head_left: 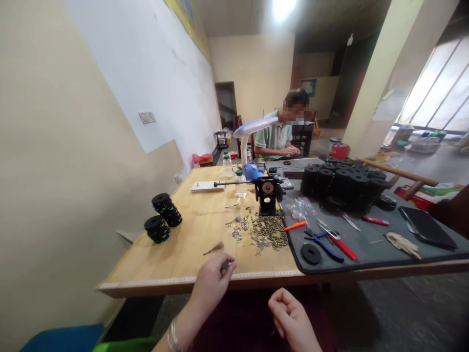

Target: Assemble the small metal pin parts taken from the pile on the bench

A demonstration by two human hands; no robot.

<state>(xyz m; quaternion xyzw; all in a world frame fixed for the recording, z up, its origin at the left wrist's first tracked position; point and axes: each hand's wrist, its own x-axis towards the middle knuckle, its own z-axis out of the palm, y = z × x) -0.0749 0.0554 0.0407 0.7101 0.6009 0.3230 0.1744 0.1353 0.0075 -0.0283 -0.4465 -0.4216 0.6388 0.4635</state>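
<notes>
My left hand [215, 275] is above the table's front edge, thumb and fingers pinched on a small dark piece [224, 265] whose kind I cannot make out. Lower and to the right, in front of the table, my right hand [291, 317] is closed with its fingertips pressed together; what they hold, if anything, is too small to name. Just beyond my left hand lies a small tool with an orange part [216, 247]. Many small dark and yellowish metal-looking pieces [269, 231] are spread on the wood beyond my hands, with tiny coloured bits [240, 230] beside them.
A black winding device [267, 193] with a long rod stands behind the pieces, near a desk lamp [251, 171]. Black spools stand at left [166, 208] and right [342, 181]. Blue-handled pliers [328, 246], a red-handled tool [342, 244] and a glove [403, 243] lie on the grey mat. A person [276, 134] sits opposite.
</notes>
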